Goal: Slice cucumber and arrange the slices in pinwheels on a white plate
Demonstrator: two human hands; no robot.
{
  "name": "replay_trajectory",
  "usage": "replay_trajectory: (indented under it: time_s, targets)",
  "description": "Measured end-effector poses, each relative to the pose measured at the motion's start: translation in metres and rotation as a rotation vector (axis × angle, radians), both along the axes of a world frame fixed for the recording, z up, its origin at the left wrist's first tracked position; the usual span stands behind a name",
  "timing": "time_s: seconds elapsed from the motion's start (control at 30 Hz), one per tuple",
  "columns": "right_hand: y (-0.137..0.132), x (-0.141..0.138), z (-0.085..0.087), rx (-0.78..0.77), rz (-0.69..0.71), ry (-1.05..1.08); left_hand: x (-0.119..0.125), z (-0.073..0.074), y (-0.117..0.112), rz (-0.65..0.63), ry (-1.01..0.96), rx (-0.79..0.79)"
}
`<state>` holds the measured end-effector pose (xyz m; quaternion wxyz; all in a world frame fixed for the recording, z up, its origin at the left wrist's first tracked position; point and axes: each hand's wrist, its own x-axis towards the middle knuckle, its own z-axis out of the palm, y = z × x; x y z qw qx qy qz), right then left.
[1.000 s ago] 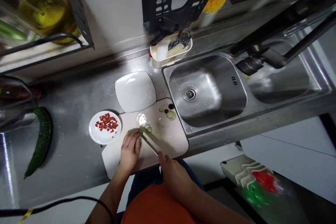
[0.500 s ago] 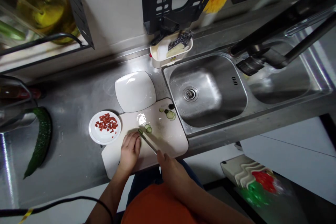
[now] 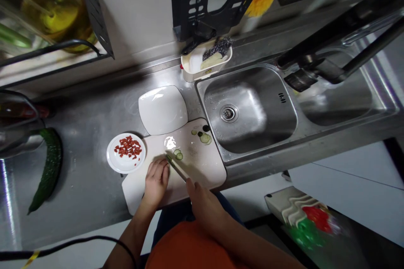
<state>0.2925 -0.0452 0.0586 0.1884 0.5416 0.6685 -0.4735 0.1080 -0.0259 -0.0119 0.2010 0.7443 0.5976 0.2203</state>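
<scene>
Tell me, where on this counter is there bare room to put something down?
Bare counter lies between the whole cucumber and the round plate, and in front of that plate. The square plate and sink are bare. The cutting board is crowded: left hand, right hand with knife, cucumber slices.

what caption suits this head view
Right hand holds a knife against a cucumber piece pinned by the left hand on a white cutting board beside the sink.

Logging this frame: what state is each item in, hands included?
left hand, curled, pressing cucumber piece onto cutting board
right hand, closed on knife
knife, tip at the piece
cutting board, flat, cut slices on it
round plate, holding red bits
square plate, flat on counter
whole cucumber, uncut, lying on counter
sink, drained
</scene>
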Motion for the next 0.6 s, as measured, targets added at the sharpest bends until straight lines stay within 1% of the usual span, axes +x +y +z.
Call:
replay_trajectory:
  time_s: [0.17,0.27,0.43,0.6]
  targets:
    - [0.007,-0.006,0.004,-0.024,-0.023,-0.021,0.0,-0.001,0.0,0.009,-0.003,-0.003]
    - [0.011,-0.008,0.004,-0.043,-0.032,-0.018,0.0,0.0,0.001,0.004,-0.006,-0.01]
    - [0.016,-0.013,-0.001,0.0,-0.051,-0.006,0.001,0.003,0.002,0.0,-0.023,-0.018]
    - [0.019,-0.014,-0.004,0.026,-0.01,-0.039,0.001,0.003,0.002,0.0,-0.023,-0.029]
